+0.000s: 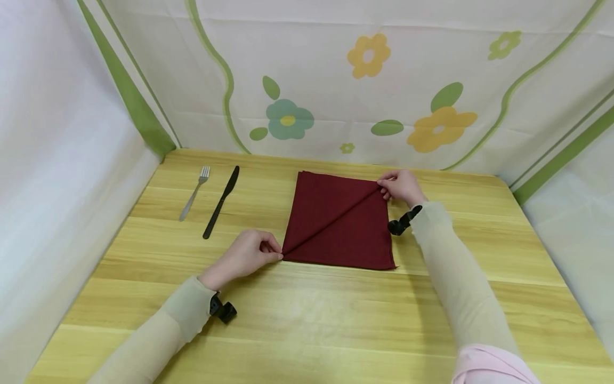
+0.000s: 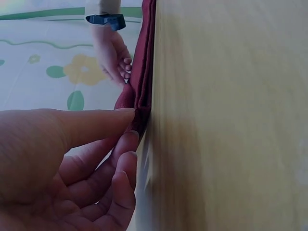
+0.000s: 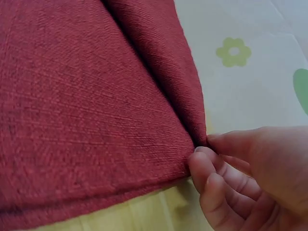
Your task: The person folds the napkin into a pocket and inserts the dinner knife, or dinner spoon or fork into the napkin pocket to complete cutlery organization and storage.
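Observation:
A dark red cloth napkin (image 1: 355, 229), folded into a layered square, lies on the wooden table. A diagonal fold runs across its top from the near left corner to the far right corner. My left hand (image 1: 247, 253) pinches the near left corner between thumb and fingertips, and the left wrist view shows the stacked napkin layers (image 2: 143, 62) edge-on there. At the far right corner my right hand (image 1: 403, 186) pinches the end of the fold. In the right wrist view the right thumb and index finger (image 3: 202, 163) meet at the napkin's tip.
To the left of the napkin lie a silver fork (image 1: 194, 194) and a black knife (image 1: 221, 201), side by side. White curtains with printed flowers (image 1: 369, 56) stand behind the table (image 1: 312, 320) and along both sides. Each wrist wears a small black camera (image 1: 223, 309).

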Demonstrator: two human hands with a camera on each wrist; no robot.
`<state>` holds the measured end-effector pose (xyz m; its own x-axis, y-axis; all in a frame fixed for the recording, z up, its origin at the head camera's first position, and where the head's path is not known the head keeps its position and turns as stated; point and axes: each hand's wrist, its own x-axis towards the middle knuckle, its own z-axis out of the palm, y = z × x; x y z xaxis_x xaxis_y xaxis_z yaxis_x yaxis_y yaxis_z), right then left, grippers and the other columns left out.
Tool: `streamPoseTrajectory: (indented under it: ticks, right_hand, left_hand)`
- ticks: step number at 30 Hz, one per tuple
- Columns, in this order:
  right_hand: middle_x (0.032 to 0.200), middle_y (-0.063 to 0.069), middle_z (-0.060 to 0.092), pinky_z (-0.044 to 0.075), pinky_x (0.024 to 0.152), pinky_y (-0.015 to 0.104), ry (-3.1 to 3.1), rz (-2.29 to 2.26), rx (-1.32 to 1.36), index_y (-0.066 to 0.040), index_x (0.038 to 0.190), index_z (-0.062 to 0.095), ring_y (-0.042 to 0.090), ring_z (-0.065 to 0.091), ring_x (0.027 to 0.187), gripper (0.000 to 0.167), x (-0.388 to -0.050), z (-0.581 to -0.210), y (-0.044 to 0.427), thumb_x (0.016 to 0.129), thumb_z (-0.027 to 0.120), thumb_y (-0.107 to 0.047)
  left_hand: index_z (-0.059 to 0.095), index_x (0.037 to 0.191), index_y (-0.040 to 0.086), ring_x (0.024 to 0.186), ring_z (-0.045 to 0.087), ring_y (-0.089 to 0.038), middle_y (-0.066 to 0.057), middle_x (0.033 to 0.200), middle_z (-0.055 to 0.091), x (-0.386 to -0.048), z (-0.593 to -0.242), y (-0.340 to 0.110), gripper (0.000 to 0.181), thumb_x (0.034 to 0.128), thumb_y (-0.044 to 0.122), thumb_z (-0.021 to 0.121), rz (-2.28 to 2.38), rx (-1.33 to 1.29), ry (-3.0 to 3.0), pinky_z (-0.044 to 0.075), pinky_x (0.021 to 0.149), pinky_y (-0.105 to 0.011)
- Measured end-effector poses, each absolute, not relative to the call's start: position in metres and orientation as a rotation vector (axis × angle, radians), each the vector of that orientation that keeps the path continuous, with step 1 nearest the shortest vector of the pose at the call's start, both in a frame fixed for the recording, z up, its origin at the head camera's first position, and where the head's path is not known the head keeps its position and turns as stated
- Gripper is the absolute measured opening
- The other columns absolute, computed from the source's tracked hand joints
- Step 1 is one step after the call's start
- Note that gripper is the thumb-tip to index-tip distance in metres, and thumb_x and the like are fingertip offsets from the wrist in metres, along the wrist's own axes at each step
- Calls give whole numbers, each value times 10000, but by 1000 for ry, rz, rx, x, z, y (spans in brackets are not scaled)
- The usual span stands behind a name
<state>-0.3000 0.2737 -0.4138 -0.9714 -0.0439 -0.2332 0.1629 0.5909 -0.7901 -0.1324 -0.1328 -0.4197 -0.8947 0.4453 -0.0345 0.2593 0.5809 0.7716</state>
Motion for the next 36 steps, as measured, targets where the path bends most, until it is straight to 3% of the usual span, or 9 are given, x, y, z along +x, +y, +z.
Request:
streamPoseTrajectory:
  ticks: [7,18,30,36]
  right_hand:
    - [781,103,681,538,534,324,2620,-1297,128,38,1177,657,191,652,611,287,-300,-416,270,1018,657,-201]
    - [707,70,660,507,513,299,2638,-1292,132,34,1112,643,175,629,580,292,-302,-422,270,992,697,-226]
    - [700,52,645,513,497,276,2663,-1297,181,42,1078,617,137,618,556,233,-305,-427,269,1028,631,-185]
    - [756,88,648,532,530,293,2669,-1337,184,56,1147,619,142,624,574,288,-299,-423,267,1066,539,-209]
  left_hand:
    - [768,864,91,673,611,-120,78,747,662,-132,-417,-135,45,888,85,805,1201,658,2520,518,621,-278]
    - [742,809,157,643,583,-71,111,715,639,-132,-418,-137,117,876,101,821,1047,753,2492,510,616,-275]
    - [740,802,166,627,561,-71,94,697,632,-135,-412,-135,121,875,119,825,962,735,2495,481,614,-273]
    - [740,821,144,653,573,-80,80,720,641,-136,-411,-137,103,874,113,823,972,744,2465,490,626,-278]
